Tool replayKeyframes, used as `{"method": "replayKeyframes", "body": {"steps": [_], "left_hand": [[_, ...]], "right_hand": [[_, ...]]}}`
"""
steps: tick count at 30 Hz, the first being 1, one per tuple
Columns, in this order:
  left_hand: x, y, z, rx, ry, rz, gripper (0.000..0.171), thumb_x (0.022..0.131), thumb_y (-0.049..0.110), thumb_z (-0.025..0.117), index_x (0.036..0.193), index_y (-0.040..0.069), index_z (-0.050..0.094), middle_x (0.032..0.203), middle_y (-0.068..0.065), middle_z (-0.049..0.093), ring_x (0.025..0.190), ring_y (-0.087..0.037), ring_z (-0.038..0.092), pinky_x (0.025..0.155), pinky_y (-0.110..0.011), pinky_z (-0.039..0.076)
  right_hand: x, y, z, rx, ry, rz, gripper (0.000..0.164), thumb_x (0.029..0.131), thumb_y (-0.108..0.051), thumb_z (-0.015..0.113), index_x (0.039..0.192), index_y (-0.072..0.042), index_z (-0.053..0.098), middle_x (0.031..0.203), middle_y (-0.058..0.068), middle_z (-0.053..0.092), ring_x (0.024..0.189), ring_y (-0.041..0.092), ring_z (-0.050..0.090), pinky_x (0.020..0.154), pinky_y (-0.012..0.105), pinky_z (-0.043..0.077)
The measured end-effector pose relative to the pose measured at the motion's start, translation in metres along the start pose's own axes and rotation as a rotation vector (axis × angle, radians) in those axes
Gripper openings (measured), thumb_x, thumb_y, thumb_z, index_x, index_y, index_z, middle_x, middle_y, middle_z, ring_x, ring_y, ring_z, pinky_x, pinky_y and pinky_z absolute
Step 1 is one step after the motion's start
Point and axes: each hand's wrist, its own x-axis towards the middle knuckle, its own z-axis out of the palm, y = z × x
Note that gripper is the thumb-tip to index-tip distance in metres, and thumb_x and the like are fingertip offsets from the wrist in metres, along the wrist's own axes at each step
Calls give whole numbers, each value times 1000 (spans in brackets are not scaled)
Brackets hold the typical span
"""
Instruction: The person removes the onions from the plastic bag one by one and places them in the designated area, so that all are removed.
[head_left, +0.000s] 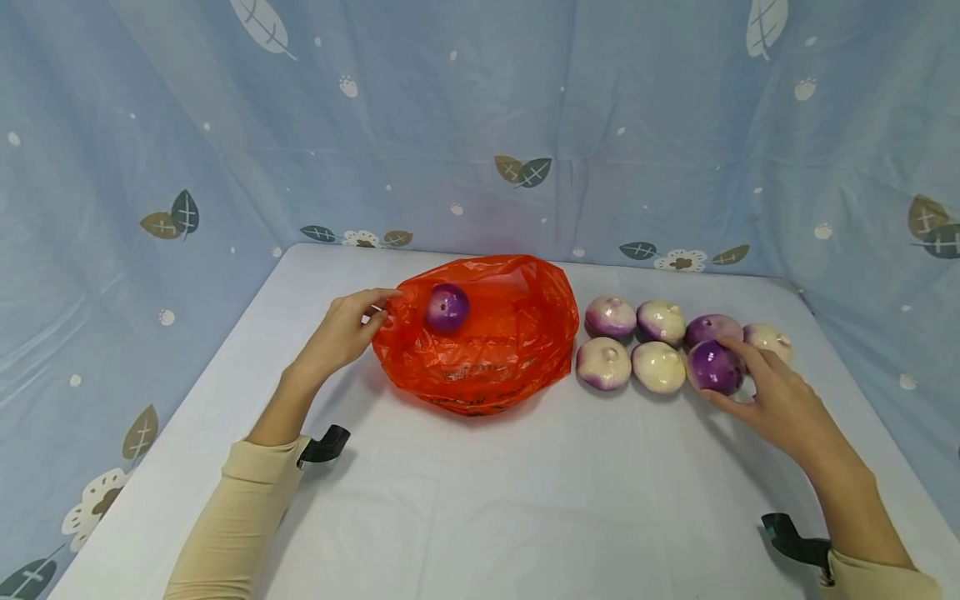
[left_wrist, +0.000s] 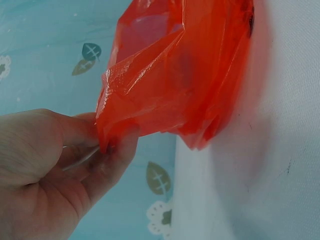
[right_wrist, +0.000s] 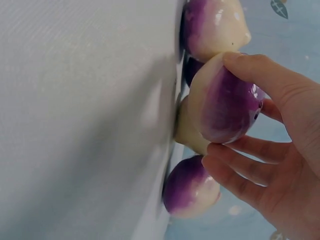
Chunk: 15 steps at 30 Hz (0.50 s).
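Observation:
An orange plastic bag lies open on the white table, with one purple turnip inside it. My left hand pinches the bag's left rim between thumb and fingers. Several purple-and-white turnips lie in two rows to the right of the bag. My right hand grips the dark purple turnip at the front right of the group; in the right wrist view its thumb and fingers curl round this turnip, with other turnips beside it.
The white table is walled on three sides by a blue patterned cloth. Black wrist-camera mounts show at both sleeves.

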Motion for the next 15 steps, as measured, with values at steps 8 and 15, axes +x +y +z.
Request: {"method": "replayKeyframes", "body": {"steps": [8,15], "left_hand": [[0,1,0,2,-2,0,37,94,-8,51,128,1,62,110,-20,70,91,-34,70,78,-46,61],[0,2,0,5,2,2,37,94,-8,51,128,1,62,109,-20,70,90,-34,70,76,-46,61]], "right_hand": [[-2,4,5,-2,-16,0,82,74,-23,84,141,-6,40,124,39,48,106,60,52,76,77,43],[0,6,7,-4,-42,-6,80,76,-26,84,140,-6,40,127,39,47,107,60,52,76,75,45]]}}
